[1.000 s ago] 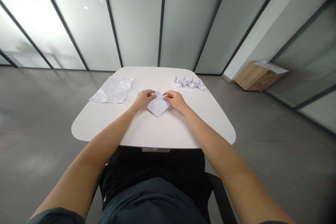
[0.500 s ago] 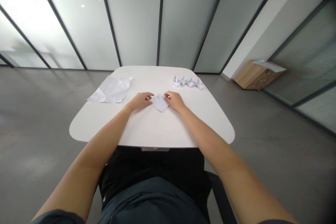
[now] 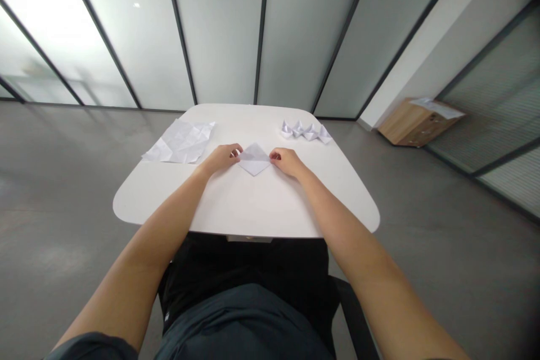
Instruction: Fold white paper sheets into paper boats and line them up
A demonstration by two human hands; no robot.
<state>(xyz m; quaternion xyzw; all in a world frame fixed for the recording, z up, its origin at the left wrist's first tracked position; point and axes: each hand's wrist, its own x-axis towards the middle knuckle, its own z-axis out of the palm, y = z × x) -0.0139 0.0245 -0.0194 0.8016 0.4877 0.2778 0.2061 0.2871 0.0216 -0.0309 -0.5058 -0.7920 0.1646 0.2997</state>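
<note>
A small white folded paper (image 3: 255,160) lies in a diamond shape at the middle of the table, a crease running across it from side to side. My left hand (image 3: 225,157) pinches its left corner between thumb and fingers. At the right corner, my right hand (image 3: 287,161) is closed on the paper in the same way. To the far right of my hands stand several folded paper boats (image 3: 310,133) in a row. Creased white paper sheets (image 3: 183,142) lie flat at the far left.
The white table (image 3: 253,208) has rounded corners. Behind it rises a frosted glass wall (image 3: 219,28) with dark frames. A wooden cabinet (image 3: 415,124) with papers on top stands on the floor to the right. Part of a black chair (image 3: 354,315) shows beside me.
The folded paper has turned into a more even diamond, with its crease now showing. My fingers have closed in on its left and right corners. The view has shifted slightly.
</note>
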